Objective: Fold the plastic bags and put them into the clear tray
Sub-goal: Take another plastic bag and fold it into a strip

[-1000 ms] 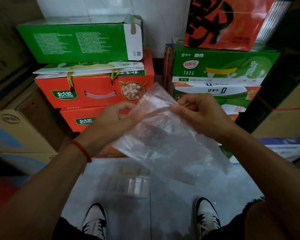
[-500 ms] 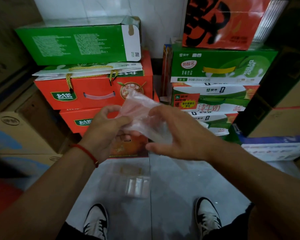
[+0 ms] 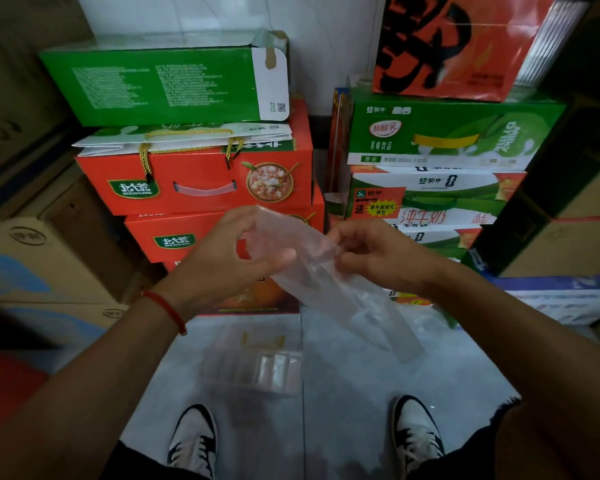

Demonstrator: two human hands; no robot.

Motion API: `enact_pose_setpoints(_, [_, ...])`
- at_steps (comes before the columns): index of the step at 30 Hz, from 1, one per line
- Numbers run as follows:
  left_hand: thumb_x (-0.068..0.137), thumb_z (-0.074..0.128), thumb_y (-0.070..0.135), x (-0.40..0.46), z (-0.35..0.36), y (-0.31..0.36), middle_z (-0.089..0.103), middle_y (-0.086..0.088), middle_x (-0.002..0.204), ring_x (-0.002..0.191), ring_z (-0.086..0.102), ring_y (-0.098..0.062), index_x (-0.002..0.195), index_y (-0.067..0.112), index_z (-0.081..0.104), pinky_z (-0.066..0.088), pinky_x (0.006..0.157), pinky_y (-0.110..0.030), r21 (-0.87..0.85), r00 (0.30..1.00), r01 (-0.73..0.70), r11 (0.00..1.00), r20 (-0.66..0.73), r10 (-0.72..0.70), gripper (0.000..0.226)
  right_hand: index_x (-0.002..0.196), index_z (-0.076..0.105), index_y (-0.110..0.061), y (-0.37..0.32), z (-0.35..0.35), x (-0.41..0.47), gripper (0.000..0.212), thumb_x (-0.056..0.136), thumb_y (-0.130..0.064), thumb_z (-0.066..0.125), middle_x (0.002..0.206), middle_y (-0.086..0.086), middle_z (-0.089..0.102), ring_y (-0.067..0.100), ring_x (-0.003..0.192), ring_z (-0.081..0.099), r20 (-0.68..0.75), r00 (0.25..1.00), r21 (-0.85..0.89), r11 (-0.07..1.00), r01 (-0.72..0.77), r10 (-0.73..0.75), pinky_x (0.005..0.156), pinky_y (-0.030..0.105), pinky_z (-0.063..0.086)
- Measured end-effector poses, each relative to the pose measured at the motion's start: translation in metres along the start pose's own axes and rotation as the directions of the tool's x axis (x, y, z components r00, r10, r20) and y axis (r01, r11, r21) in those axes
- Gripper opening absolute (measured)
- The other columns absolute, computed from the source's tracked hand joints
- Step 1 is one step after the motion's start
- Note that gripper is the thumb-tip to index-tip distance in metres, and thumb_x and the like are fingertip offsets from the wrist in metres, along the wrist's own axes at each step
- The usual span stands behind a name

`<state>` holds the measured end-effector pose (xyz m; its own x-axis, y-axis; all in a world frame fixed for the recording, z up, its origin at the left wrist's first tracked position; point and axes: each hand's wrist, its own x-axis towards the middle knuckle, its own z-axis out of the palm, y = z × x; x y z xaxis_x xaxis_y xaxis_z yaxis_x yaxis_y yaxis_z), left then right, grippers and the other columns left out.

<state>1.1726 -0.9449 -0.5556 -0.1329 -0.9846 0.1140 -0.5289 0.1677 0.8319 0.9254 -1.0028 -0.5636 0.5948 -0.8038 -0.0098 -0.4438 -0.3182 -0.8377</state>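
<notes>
Both hands, L [image 3: 222, 261] & R [image 3: 371, 251], pinch thin clear plastic bag [image 3: 329, 289] at top, prob. to fold lengthwise; clear rectangular plastic tray [image 3: 257, 368] waits on floor below.

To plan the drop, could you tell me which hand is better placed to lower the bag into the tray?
Probably the left hand: it grips the bag almost directly above the tray.

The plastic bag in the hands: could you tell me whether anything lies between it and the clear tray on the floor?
Nothing visible does. The plastic bag hangs from the left hand and right hand, above the clear tray; only open air and bare floor lie between them.
</notes>
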Motion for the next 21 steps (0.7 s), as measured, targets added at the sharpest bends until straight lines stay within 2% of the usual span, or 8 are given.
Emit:
enact_pose_setpoints(3, [0.088, 0.069, 0.035, 0.005, 0.004, 0.000, 0.077, -0.008, 0.095, 0.088, 0.071, -0.012, 0.098, 0.014, 0.077, 0.057, 0.082, -0.040, -0.139, 0.984, -0.056, 0.989, -0.178, 0.031, 0.025, 0.091, 0.072, -0.011, 0.001, -0.003, -0.003, 0.026, 0.093, 0.010, 0.057, 0.075, 0.000, 0.074, 0.015, 0.070, 0.067, 0.031, 0.999, 0.071, 0.997, -0.018, 0.016, 0.072, 0.032, 0.054])
enact_pose_setpoints(7, [0.095, 0.071, 0.021, 0.011, -0.001, -0.002, 0.066, -0.008, 0.060, 0.051, 0.056, -0.015, 0.077, 0.007, 0.072, 0.047, 0.053, -0.029, -0.250, 0.934, 0.041, 0.967, -0.335, -0.126, 0.023, 0.088, 0.068, -0.010, 0.011, -0.016, -0.013, 0.019, 0.101, 0.000, 0.057, 0.073, 0.008, 0.071, 0.022, 0.063, 0.065, 0.032, 0.994, 0.200, 0.974, -0.105, 0.100, 0.064, 0.028, 0.053])
enact_pose_setpoints(9, [0.094, 0.071, 0.020, 0.011, -0.007, -0.008, 0.071, -0.008, 0.067, 0.055, 0.061, -0.018, 0.078, 0.010, 0.074, 0.052, 0.056, -0.032, -0.295, 0.885, 0.107, 0.949, -0.407, -0.226, 0.019, 0.088, 0.069, -0.007, 0.022, -0.025, -0.019, 0.017, 0.103, -0.007, 0.059, 0.073, 0.014, 0.067, 0.025, 0.061, 0.061, 0.033, 0.990, 0.235, 0.962, -0.140, 0.136, 0.064, 0.030, 0.053])
enact_pose_setpoints(12, [0.091, 0.074, 0.023, 0.010, -0.014, -0.014, 0.076, -0.016, 0.081, 0.067, 0.069, -0.024, 0.083, 0.010, 0.077, 0.059, 0.066, -0.047, -0.345, 0.850, 0.152, 0.926, -0.433, -0.300, 0.016, 0.091, 0.069, 0.000, 0.036, -0.038, -0.027, 0.019, 0.099, -0.018, 0.067, 0.071, 0.012, 0.064, 0.022, 0.060, 0.059, -0.025, 0.985, 0.279, 0.947, -0.158, 0.171, 0.064, 0.029, 0.054])
enact_pose_setpoints(15, [0.090, 0.077, 0.032, 0.011, -0.013, -0.012, 0.075, -0.004, 0.073, 0.062, 0.067, -0.017, 0.082, 0.014, 0.078, 0.057, 0.060, -0.034, -0.359, 0.848, 0.147, 0.922, -0.434, -0.304, 0.020, 0.095, 0.068, 0.006, 0.041, -0.045, -0.030, 0.032, 0.089, -0.025, 0.073, 0.074, 0.016, 0.064, 0.024, 0.061, 0.058, -0.113, 0.977, 0.337, 0.932, -0.133, 0.181, 0.069, 0.035, 0.058])
enact_pose_setpoints(17, [0.092, 0.072, 0.041, 0.012, -0.012, -0.011, 0.065, -0.009, 0.068, 0.059, 0.059, -0.021, 0.079, 0.007, 0.073, 0.049, 0.060, -0.032, -0.366, 0.853, 0.123, 0.922, -0.435, -0.287, 0.037, 0.093, 0.071, 0.002, 0.041, -0.046, -0.030, 0.031, 0.085, -0.028, 0.075, 0.071, 0.018, 0.062, 0.023, 0.060, 0.058, -0.183, 0.969, 0.336, 0.937, -0.095, 0.164, 0.068, 0.034, 0.057])
enact_pose_setpoints(19, [0.097, 0.066, 0.040, 0.013, -0.012, -0.009, 0.058, -0.011, 0.067, 0.058, 0.052, -0.020, 0.078, 0.008, 0.069, 0.044, 0.059, -0.033, -0.368, 0.843, 0.088, 0.926, -0.468, -0.266, 0.038, 0.092, 0.072, -0.001, 0.043, -0.047, -0.029, 0.029, 0.083, -0.028, 0.075, 0.068, 0.015, 0.061, 0.022, 0.060, 0.057, -0.211, 0.962, 0.358, 0.929, -0.088, 0.172, 0.069, 0.032, 0.056])
enact_pose_setpoints(21, [0.100, 0.063, 0.035, 0.014, -0.011, -0.009, 0.059, -0.011, 0.071, 0.061, 0.054, -0.019, 0.086, 0.004, 0.070, 0.046, 0.059, -0.032, -0.369, 0.817, 0.064, 0.927, -0.514, -0.260, 0.034, 0.093, 0.073, -0.003, 0.046, -0.049, -0.030, 0.025, 0.083, -0.026, 0.074, 0.069, 0.013, 0.062, 0.024, 0.063, 0.058, -0.199, 0.961, 0.410, 0.907, -0.096, 0.191, 0.072, 0.034, 0.057])
